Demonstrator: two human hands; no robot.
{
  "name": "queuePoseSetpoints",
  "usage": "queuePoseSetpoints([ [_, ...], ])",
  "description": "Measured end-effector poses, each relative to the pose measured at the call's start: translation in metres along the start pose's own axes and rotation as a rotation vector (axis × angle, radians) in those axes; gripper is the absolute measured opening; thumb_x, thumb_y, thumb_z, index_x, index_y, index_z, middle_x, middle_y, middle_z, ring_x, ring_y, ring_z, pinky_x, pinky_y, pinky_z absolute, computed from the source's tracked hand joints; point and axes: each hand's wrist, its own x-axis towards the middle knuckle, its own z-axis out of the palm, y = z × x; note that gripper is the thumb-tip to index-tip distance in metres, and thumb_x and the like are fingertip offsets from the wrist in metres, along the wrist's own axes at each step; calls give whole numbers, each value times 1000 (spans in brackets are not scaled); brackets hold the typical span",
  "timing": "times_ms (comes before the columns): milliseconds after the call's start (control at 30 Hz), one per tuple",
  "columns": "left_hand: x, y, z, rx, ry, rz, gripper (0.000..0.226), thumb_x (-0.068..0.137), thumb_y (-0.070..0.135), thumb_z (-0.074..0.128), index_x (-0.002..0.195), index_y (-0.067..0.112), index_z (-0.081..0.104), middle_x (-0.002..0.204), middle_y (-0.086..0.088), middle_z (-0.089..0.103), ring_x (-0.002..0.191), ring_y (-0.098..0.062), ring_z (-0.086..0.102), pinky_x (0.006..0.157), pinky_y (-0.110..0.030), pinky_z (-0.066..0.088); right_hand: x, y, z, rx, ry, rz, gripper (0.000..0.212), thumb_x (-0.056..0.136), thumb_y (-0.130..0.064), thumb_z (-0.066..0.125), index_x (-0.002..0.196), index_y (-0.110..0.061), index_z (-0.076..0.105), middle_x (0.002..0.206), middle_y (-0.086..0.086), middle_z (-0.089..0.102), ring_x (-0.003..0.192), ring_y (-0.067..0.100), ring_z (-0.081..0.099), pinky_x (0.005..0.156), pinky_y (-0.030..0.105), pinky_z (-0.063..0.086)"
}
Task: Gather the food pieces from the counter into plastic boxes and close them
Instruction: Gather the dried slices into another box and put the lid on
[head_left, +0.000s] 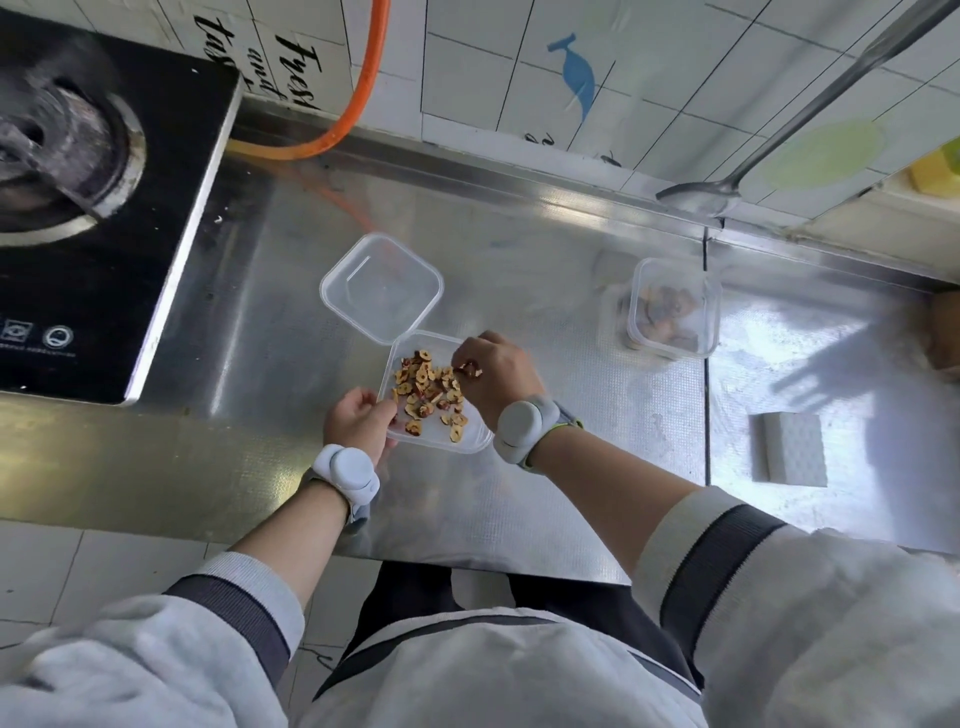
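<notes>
Fingers (462, 370) of our right hand (496, 376) pinch a date slice (471, 368) over the box (467, 441) | left hand (358, 423) grips its near edge | lid (382, 286) lies open behind | slices (428, 392) piled inside

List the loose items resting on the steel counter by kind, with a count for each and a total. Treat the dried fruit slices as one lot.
Plastic boxes: 2
Lids: 1
Sponges: 1
Fruit slices, one lot: 1
Total: 5
</notes>
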Motion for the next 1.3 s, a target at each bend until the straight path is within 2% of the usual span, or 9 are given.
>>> queuePoseSetpoints([
  [300, -10, 1, -37, 31, -5, 20, 20, 80, 13, 59, 99, 15, 62, 95, -6, 74, 86, -32, 70, 66, -42, 60, 31, -25, 9, -26, -81, -113, 22, 86, -16, 64, 107, -13, 69, 111, 6, 65, 92, 25, 63, 78, 35, 53],
  [467, -23, -17, -57, 40, 52, 7, 28, 81, 8, 59, 108, 16, 62, 97, 2, 72, 82, -11, 67, 50, -13, 49, 87, -21, 22, -63, -54, 22, 21, 88, -16, 59, 107, -15, 67, 111, 8, 64, 97, 27, 63, 82, 33, 50],
  [633, -29, -33, -54, 78, 123, 63, 26, 88, 20, 68, 113, 16, 61, 104, -3, 70, 83, -14, 66, 50, -13, 49, 137, -3, 40, -211, -115, 177, 37, 90, -24, 55, 127, -15, 54, 131, 11, 51, 118, 32, 52, 94, 37, 44],
  [733, -32, -37, -48, 177, 180, 102, 30, 87, 34, 69, 112, 21, 61, 102, 8, 66, 88, -12, 65, 69, -27, 57, 147, 3, 54, -293, -107, 200, 37, 92, -24, 48, 127, -12, 50, 131, 14, 47, 118, 35, 47, 92, 38, 43],
  [833, -32, -40, -40, 241, 232, 137, 29, 90, 26, 66, 117, 17, 60, 105, 13, 61, 93, -6, 57, 71, -4, 43, 150, 3, 63, -321, -66, 220, 32, 93, -19, 45, 123, -10, 49, 128, 16, 46, 115, 36, 47, 90, 39, 43],
  [1100, -38, -40, -41, 385, 232, 245, 24, 90, 24, 64, 111, 15, 66, 112, -2, 63, 97, -14, 59, 81, -25, 45, 142, -3, 44, -26, -79, 502, 40, 80, -21, 60, 119, -12, 54, 90, 5, 47, 109, 29, 56, 89, 31, 49],
  [1167, -35, -39, -50, 368, 243, 258, 27, 90, 27, 63, 114, 16, 66, 115, 0, 64, 99, -14, 59, 83, -27, 47, 134, -5, 38, 38, -149, 597, 50, 78, -34, 66, 124, -17, 54, 99, -1, 49, 110, 20, 53, 84, 30, 50],
  [1233, -32, -29, -58, 340, 263, 241, 27, 92, 25, 60, 117, 16, 66, 119, 1, 64, 101, -12, 59, 83, -25, 45, 125, -6, 28, 187, -252, 585, 47, 82, -37, 65, 124, -17, 55, 112, -3, 59, 97, 15, 59, 79, 25, 49],
  [1300, -26, -15, -63, 307, 276, 211, 27, 93, 20, 55, 118, 17, 66, 121, 2, 66, 102, -11, 59, 84, -24, 42, 114, -10, 22, 431, -211, 594, 39, 75, -30, 72, 111, -19, 63, 91, 1, 71, 75, 16, 68, 82, 28, 55],
])
